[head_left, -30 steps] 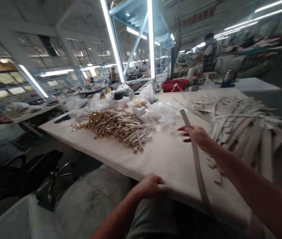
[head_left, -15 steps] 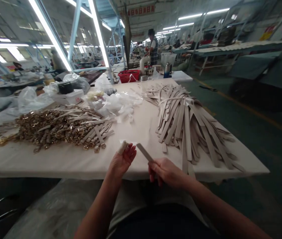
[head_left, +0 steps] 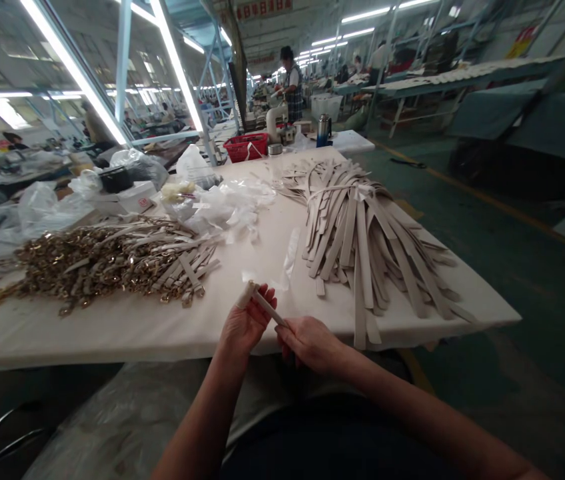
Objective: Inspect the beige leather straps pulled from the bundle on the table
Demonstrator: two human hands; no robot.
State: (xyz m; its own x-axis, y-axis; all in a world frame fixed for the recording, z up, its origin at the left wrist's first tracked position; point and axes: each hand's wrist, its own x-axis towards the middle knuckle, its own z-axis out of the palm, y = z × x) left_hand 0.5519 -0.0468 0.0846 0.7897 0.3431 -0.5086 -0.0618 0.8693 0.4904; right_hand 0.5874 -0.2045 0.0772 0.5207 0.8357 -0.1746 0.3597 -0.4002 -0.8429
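Note:
A narrow beige strap spans the gap between my two hands above the table's front edge. My right hand is closed on its near end, thumb on top. At the far end, my left hand is turned palm up with fingers curled, and the strap's tip lies between its thumb and fingers. A pale wrapping covers the left thumb. To the right lies a large bundle of similar beige straps, tied across its upper part. On the left is a heap of straps with gold-coloured metal buckles.
The table has a pale cover. Clear plastic bags and a white box lie behind the buckled heap. Farther back are a red basket, a dark flask and a standing person.
My right hand has moved left, bringing the strap's tip from a gap beside my left hand to its thumb and fingers. The whole view has shifted slightly.

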